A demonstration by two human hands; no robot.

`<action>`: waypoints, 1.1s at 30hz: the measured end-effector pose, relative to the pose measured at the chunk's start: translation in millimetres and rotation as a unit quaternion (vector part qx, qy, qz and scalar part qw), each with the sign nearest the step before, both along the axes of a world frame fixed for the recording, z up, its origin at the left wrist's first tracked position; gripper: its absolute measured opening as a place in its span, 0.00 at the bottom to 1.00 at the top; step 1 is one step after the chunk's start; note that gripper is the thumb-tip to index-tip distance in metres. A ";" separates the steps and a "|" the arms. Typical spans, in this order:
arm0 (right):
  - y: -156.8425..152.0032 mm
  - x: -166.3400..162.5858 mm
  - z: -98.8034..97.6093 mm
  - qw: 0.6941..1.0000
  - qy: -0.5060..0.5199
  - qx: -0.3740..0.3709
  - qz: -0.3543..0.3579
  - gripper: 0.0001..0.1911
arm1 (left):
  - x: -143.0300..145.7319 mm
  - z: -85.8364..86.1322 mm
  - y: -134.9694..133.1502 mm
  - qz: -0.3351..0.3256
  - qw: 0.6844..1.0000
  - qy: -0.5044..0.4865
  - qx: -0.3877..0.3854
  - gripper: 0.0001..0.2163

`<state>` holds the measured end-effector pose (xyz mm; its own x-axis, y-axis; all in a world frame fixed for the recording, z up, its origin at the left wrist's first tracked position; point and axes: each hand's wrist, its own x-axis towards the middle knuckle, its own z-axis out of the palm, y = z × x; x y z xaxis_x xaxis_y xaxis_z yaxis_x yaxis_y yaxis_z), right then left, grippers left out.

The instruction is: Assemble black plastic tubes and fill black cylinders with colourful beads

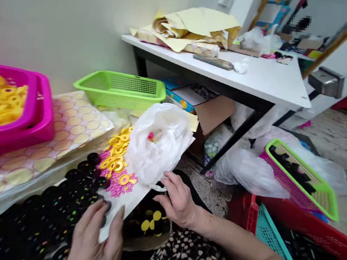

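My left hand is over the near edge of a white board, fingers and thumb apart. Beside it lie many black round pieces, some touching its fingertips. My right hand is at the lower edge of a crumpled white plastic bag, thumb and fingers apart around a loop of the bag. A small pink piece shows in the bag's opening. Left of the bag, yellow ring-shaped pieces lie on a spread of small pink beads.
Pink baskets with yellow rings stand at left, a green basket behind. A white table holds rolled yellow sheets. Yellow discs on black pieces lie below my hands. A red crate stands at right.
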<state>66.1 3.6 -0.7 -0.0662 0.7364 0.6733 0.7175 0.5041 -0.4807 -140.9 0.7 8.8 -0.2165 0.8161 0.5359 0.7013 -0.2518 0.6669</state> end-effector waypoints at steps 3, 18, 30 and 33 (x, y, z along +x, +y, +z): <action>11.7 36.1 2.4 0.998 0.025 -0.030 -0.052 0.12 | 59.4 25.2 63.2 -0.011 0.999 0.022 -0.021 0.22; 228.4 29.6 5.4 0.933 -0.264 -0.217 0.111 0.11 | 75.8 16.9 134.3 -0.040 0.947 -0.045 -0.317 0.20; 234.6 48.3 12.6 0.931 -0.320 -0.140 0.107 0.11 | 85.9 8.3 141.6 -0.047 0.924 -0.257 -0.278 0.23; 223.8 53.4 26.8 0.924 -0.337 -0.154 0.098 0.11 | 90.0 13.9 149.2 -0.032 0.886 -0.334 -0.320 0.22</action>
<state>119.5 227.4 26.1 -0.5463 0.8153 0.1920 0.8154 0.5701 -0.1005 -50.8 150.0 22.7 -0.2535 0.9287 -0.2707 0.0946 0.3022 0.9485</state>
